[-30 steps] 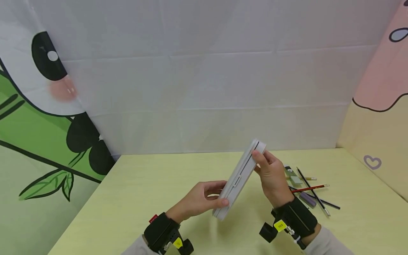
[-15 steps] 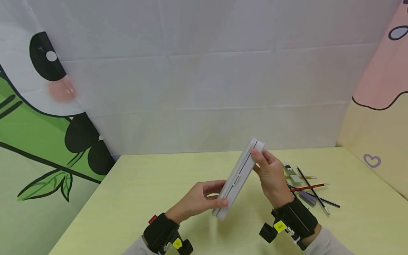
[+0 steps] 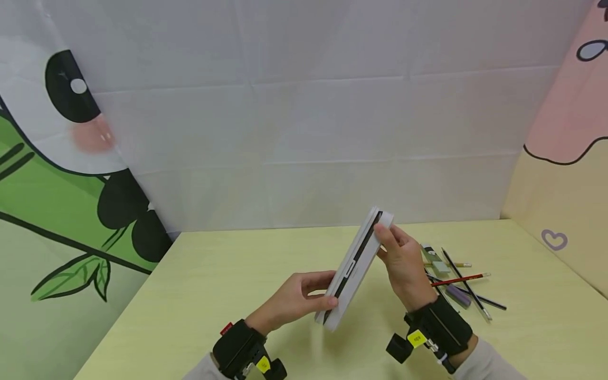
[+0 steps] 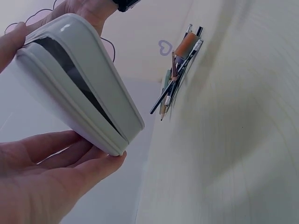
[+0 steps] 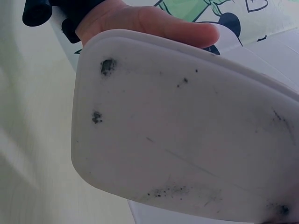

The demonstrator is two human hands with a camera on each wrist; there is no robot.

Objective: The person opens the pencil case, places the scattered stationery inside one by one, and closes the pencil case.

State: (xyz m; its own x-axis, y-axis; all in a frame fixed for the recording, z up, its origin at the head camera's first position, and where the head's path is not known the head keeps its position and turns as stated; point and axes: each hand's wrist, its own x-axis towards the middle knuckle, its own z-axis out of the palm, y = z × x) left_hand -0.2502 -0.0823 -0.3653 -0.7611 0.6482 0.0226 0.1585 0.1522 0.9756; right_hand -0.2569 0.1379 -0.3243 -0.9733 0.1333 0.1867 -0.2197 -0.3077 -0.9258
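A flat white pencil case (image 3: 353, 266) is held tilted above the yellow table (image 3: 214, 295), its long edge facing me. A dark gap runs along that edge where the lid has parted from the base. My left hand (image 3: 304, 298) grips its lower end, thumb on the near edge. My right hand (image 3: 404, 264) grips the upper end, thumb at the seam. In the left wrist view the case (image 4: 79, 84) shows the dark slit between its two halves. The right wrist view shows the case's smudged white face (image 5: 187, 135) with left-hand fingers (image 5: 154, 23) behind it.
A loose heap of pencils, pens and an eraser (image 3: 456, 279) lies on the table to the right of my right hand; the same pencils (image 4: 180, 65) show in the left wrist view. Cloth backdrops stand behind and at both sides.
The case's seam, a thin line before, has widened into a dark gap along the edge. Both hands keep their places.
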